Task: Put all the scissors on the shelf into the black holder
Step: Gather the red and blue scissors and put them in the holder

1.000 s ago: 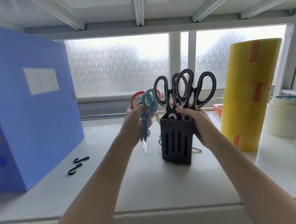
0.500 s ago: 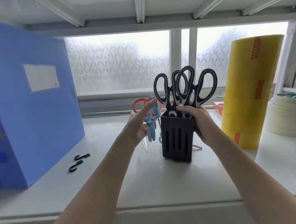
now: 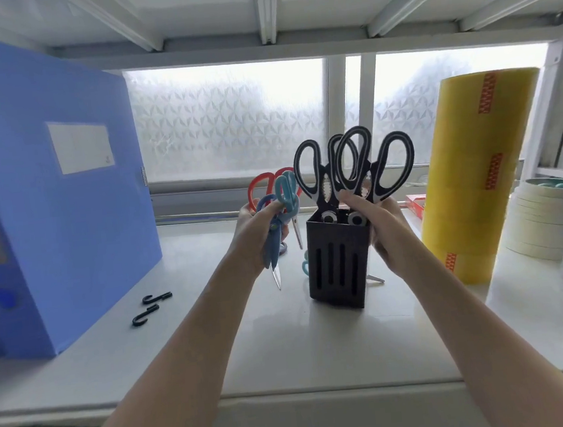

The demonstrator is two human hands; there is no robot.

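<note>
While steadying the black holder (image 3: 338,261) on the shelf (image 3: 285,343), right hand (image 3: 383,229) wrapped round its upper right wall, thumb at the rim, presumably to stop tipping during insertion. Two black-handled scissors (image 3: 355,168) already seated, loops up. Left hand (image 3: 257,231) closed on blue scissors (image 3: 277,234) and red scissors (image 3: 268,183), tips down, just left of holder, likely staged for dropping in. One teal-handled pair (image 3: 305,266) lying behind holder, mostly hidden.

Left hand (image 3: 261,229) closed again around the blue scissors (image 3: 277,234) after opening half a second ago; blades pointing down, handles now raised beside the right hand's (image 3: 383,227) thumb.
</note>
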